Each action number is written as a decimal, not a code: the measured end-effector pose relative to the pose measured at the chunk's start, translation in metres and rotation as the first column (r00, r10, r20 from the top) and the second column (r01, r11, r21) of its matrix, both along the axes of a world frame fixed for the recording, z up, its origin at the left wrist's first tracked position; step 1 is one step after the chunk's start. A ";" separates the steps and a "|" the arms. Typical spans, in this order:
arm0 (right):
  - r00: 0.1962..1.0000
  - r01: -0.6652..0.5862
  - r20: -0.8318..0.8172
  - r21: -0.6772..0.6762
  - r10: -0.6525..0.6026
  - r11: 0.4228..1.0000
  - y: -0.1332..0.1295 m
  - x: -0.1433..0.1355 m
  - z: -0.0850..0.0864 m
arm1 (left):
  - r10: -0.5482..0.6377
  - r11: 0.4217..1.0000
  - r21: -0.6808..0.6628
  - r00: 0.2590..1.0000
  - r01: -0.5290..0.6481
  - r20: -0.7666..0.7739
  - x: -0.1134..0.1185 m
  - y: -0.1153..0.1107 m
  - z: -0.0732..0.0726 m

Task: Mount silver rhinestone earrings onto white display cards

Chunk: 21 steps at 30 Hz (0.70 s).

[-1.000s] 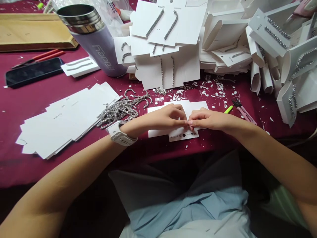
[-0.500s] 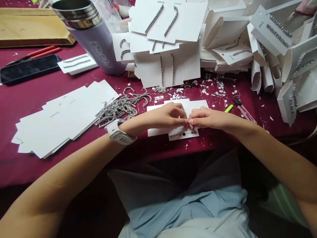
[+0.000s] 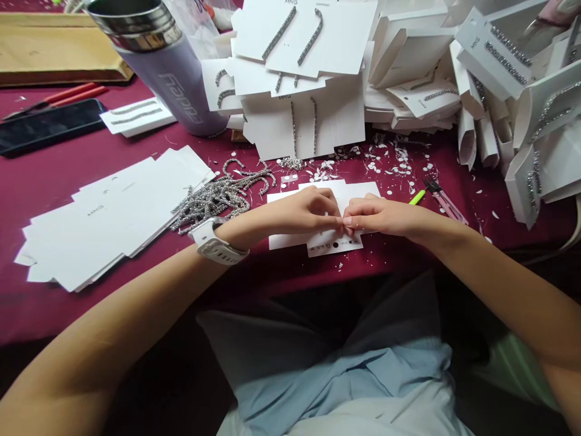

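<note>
My left hand and my right hand meet fingertip to fingertip over a white display card lying on the dark red tablecloth near the table's front edge. Both hands pinch at something small at the card's middle; the fingers hide what it is. A white watch is on my left wrist. Just left of my left hand lies a loose heap of rhinestone earrings. A fanned stack of blank white cards lies further left.
Behind my hands stand piles of finished cards with rhinestone strips, continuing to the far right. A lilac steel tumbler, a black phone, red-handled scissors and a wooden board are at the back left. Pink snips lie right of my hands.
My hands stay pinched together on the card. The view has drifted slightly, so the table's things sit a little lower left in frame.
</note>
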State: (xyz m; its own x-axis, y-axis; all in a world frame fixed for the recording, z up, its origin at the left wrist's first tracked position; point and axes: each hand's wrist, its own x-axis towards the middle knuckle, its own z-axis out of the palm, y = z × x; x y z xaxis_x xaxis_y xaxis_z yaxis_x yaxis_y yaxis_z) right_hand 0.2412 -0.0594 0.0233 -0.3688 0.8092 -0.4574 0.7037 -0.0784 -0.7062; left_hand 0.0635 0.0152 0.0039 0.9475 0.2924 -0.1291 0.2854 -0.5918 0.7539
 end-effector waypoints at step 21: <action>0.998 0.010 0.054 0.000 -0.010 1.000 0.001 -0.002 -0.001 | 0.027 1.000 0.002 1.000 -0.027 -0.005 -0.001 -0.001 -0.001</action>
